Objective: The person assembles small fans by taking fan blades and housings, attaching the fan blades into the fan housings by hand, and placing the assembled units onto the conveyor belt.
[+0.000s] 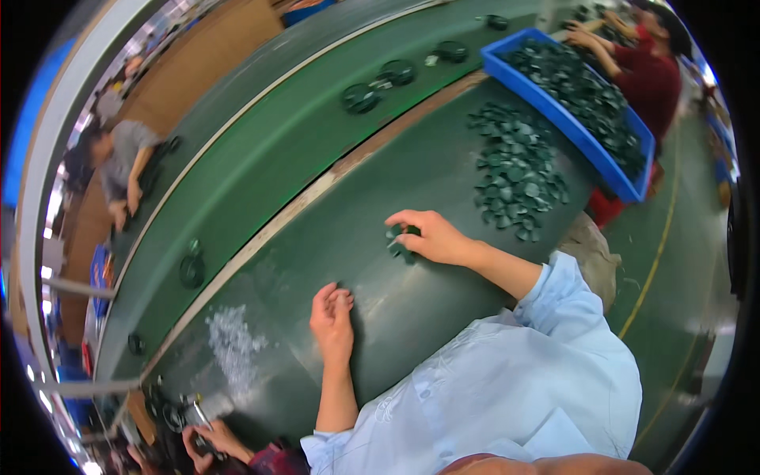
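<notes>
Over the green work table, my right hand [434, 237] curls its thumb and forefinger round a small dark green plastic piece [395, 232]. More such pieces lie just under these fingers. To the left, my left hand [332, 321] hovers low above the table with its fingers bent together. Something small and dark shows at its fingertips; its kind is too small to make out. Beyond my right hand spreads a loose pile of dark green curved plastic pieces [514, 170]. A heap of small clear pieces [233, 344] lies to the left of my left hand.
A blue bin [566, 115] full of dark green pieces stands at the far right, by a person in dark red. The green conveyor belt [293, 150] beyond the table carries round dark parts [360, 98]. Another person's hands [214, 443] work at lower left; someone in grey sits across.
</notes>
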Demonstrator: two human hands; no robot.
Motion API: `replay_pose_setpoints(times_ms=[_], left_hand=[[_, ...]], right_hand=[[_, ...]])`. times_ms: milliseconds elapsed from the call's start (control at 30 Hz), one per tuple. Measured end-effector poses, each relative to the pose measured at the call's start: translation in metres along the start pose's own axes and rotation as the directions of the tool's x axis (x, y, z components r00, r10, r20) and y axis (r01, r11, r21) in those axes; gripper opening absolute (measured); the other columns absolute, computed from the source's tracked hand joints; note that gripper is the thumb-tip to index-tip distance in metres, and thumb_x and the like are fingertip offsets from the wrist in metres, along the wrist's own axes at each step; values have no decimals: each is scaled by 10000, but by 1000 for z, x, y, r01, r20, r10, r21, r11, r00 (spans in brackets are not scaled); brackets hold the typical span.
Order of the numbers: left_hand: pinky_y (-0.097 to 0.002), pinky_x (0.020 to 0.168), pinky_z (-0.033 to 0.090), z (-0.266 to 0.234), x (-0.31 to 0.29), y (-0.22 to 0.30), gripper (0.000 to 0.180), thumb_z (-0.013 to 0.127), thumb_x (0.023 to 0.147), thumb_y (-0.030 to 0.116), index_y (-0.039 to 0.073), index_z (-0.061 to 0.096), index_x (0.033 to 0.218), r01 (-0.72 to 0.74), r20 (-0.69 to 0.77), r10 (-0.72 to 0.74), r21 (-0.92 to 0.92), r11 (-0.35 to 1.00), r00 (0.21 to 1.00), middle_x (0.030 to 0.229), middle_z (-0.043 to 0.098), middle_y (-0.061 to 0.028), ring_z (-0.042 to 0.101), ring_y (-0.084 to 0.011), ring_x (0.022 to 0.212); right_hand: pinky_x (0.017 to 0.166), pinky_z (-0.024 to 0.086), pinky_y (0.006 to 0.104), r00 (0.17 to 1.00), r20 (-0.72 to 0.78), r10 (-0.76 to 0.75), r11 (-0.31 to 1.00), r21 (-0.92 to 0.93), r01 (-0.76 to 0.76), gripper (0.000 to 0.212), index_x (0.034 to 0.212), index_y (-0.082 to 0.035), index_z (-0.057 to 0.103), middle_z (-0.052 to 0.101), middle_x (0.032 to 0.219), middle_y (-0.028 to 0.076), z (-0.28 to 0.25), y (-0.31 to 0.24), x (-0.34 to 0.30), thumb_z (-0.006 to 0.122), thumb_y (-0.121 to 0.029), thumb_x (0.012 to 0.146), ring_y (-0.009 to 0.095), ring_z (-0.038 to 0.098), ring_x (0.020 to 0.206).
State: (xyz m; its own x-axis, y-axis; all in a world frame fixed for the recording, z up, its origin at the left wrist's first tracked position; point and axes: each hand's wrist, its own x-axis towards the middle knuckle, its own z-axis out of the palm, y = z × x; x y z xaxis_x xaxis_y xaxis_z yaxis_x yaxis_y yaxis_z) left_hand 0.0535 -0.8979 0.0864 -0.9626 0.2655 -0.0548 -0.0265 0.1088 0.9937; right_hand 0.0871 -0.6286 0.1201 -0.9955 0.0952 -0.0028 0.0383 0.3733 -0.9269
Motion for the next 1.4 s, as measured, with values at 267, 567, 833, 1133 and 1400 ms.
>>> replay_pose_setpoints(times_ms=[267,567,833,1133,1400], left_hand=[[-282,766,541,-2,16,30,277,572,957,100,-29,550,1201,-21,48,18,68,997,999,1053,653,-116,643,-148,876],[-478,854,480,-109,175,40,404,682,802,141,5,540,1155,-78,-174,557,913,400,812,1099,581,-154,547,-355,1074],[-460,745,446,-168,242,7,122,589,728,63,60,680,808,214,-240,493,971,109,836,877,640,-112,562,-331,952],[-433,835,460,-27,80,73,149,600,735,24,65,648,870,-691,355,651,618,376,671,1099,548,-156,529,-345,983],[-414,766,459,-11,15,32,314,576,797,26,73,616,1105,-705,640,326,526,476,696,995,593,-73,565,-270,948]], right_hand=[[799,482,429,932,19,-362,700,-655,285,376,1099,-51,615,580,1062,142,-3,-9,-10,718,-72,738,350,576,970],[665,474,385,943,-21,-331,786,-559,264,246,1048,-16,620,538,927,137,17,8,3,694,-117,836,325,583,775],[519,374,268,906,-101,-410,838,-434,331,208,1045,5,624,498,864,73,24,22,20,678,-84,865,142,444,574],[572,370,254,917,-222,-331,866,-457,202,218,1085,9,620,494,866,69,0,42,23,655,-80,889,153,450,651],[604,429,296,909,-265,-322,845,-513,149,259,1106,-25,639,536,894,87,2,38,18,672,-160,887,196,489,636]])
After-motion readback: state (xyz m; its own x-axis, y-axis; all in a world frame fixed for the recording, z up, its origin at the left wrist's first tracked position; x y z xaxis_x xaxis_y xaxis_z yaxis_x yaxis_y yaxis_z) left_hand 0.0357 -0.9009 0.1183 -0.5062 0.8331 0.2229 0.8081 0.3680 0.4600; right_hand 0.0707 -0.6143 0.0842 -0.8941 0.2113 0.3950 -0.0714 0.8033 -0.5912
